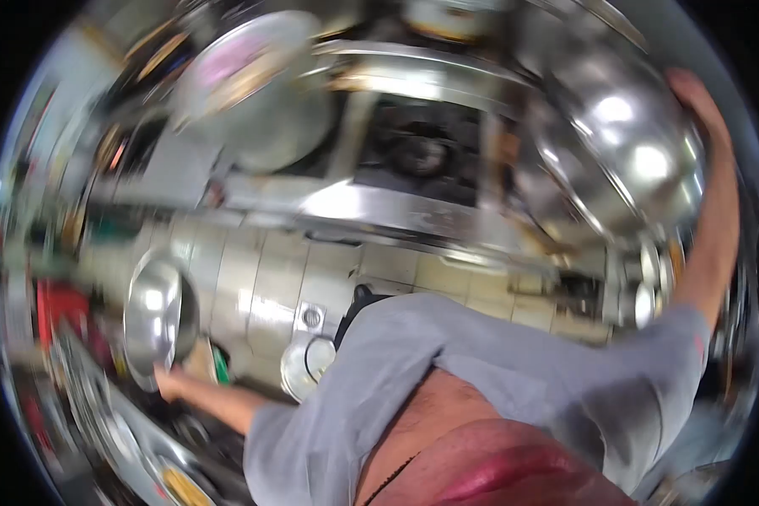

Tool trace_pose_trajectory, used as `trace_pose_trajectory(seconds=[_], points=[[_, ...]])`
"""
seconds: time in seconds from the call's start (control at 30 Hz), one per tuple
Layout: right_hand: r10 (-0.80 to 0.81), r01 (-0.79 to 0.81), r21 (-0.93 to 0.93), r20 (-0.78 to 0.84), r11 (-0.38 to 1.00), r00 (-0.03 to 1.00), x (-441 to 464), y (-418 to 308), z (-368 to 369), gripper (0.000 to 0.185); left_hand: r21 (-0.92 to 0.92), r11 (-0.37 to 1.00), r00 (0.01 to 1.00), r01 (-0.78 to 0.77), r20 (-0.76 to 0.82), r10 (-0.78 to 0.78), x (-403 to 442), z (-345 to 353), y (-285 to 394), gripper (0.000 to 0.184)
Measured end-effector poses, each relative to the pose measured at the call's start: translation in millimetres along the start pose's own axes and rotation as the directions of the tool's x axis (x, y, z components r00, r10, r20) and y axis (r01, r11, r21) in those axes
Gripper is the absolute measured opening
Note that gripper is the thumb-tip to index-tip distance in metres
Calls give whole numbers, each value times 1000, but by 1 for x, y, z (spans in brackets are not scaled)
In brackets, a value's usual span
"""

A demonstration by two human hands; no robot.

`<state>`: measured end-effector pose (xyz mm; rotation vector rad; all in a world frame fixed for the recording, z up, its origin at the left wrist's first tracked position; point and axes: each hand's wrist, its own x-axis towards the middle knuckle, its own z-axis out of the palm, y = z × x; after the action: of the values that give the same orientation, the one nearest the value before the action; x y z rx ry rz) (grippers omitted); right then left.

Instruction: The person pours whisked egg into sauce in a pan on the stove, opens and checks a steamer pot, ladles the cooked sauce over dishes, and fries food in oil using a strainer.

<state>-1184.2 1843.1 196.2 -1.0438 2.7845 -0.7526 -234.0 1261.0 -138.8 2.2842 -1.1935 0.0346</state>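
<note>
My left hand (167, 384) is closed on the lower rim of a shiny metal bowl (153, 312), held out over the tiled floor at the left. Far out at the right, my right hand (691, 91) is at the upper outer edge of a large, polished metal bowl (641, 126). Motion blurs its fingers, so I cannot tell whether they grip that edge. The large bowl is tilted beside the stove's right end, and curved metal rims overlap on its left side.
A stove (422, 156) with a black burner runs across the top. On its left stands a big pot (278, 126) with a pale round vessel (253, 59) above it. A white bucket (305, 367) stands on the tiled floor (270, 270) near a drain (310, 317). A metal counter (156, 434) lies lower left.
</note>
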Motion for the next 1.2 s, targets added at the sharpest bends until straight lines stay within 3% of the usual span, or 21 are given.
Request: trace_pose_trajectory(seconds=[0.03, 0.07, 0.1, 0.13, 0.17, 0.27, 0.33, 0.37, 0.47, 0.5, 0.53, 0.57, 0.67, 0.77, 0.83, 0.97, 1.07, 1.1, 1.13, 1.17, 1.2], points=[[-14, 9, -110, -48, 994, 999, -16, -5, 1, 35, -378, 888, 962, 262, 33, -270, 0, 2, 7, 36], [-49, 37, -182, -65, 983, 997, -20, -6, 3, 37, -637, 645, 862, 423, 62, -503, -1, 4, 15, 31], [-82, 61, -242, -78, 968, 994, -19, -4, 5, 40, -872, 352, 842, 341, 117, -527, -6, 3, 30, 17], [-106, 74, -297, -91, 952, 990, -17, -3, 4, 42, -945, 240, 860, 221, 73, -505, -3, 7, 41, 14], [-124, 77, -345, -115, 935, 986, -15, -1, 2, 45, -969, 165, 867, 184, 81, -492, 4, 12, 45, 13], [-161, 26, -452, -262, 891, 952, -18, 0, -6, 53, -964, 158, 899, 214, 131, -418, 36, 38, 44, 16], [-176, -98, -454, -524, 886, 833, -18, 15, -9, 54, -990, 57, 930, 127, 99, -353, 67, 71, 68, 18], [37, -166, -195, -537, 967, 843, -43, -42, 21, 60, -987, 42, 934, 158, 135, -330, 75, 79, 78, 20], [-6, -220, -166, -811, 961, 585, -114, -299, 190, 37, -960, 41, 933, 277, 259, -249, 101, 99, 122, 28], [-89, 245, 65, -819, 967, 567, -104, -318, 227, 32, -970, -74, 951, 234, 244, -189, 117, 125, 130, 33], [-171, 643, 279, -820, 713, 546, -93, -336, 264, 28, -965, -49, 947, 259, 264, -183, 141, 160, 133, 34], [-176, 652, 382, -762, 654, 623, -88, -385, 308, 27, -952, -149, 942, 266, 289, -168, 143, 163, 157, 34], [-182, 571, 689, -555, 447, 812, -62, -552, 427, 27, -903, -92, 899, 421, 428, -90, 169, 202, 195, 32], [-384, 406, 822, -252, 400, 888, -26, -703, 508, 28, -865, -126, 869, 486, 493, -31, 184, 240, 229, 29], [-632, 379, 861, -89, 340, 770, 3, -794, 559, 32, -837, -104, 840, 537, 542, -17, 186, 248, 253, 28], [-783, 463, 776, 62, 428, 619, 66, -965, 661, 34, -803, -78, 789, 591, 555, 263, 187, 273, 281, 26], [-795, 657, 523, 69, 543, 602, 130, -1076, 759, 41, -768, 224, 560, 600, 603, 569, 203, 278, 283, 28], [-789, 695, 469, 7, 545, 615, 154, -1110, 803, 41, -775, 313, 443, 549, 587, 678, 213, 279, 281, 29], [-759, 631, 478, 128, 611, 639, 169, -1142, 830, 41, -751, 350, 284, 559, 571, 771, 227, 288, 273, 29], [-752, 634, 465, 116, 618, 648, 177, -1167, 854, 41, -728, 394, 92, 561, 528, 844, 244, 296, 266, 28], [-748, 664, 379, 132, 644, 650, 192, -1193, 877, 45, -794, 480, -20, 373, 510, 860, 268, 310, 257, 29]])
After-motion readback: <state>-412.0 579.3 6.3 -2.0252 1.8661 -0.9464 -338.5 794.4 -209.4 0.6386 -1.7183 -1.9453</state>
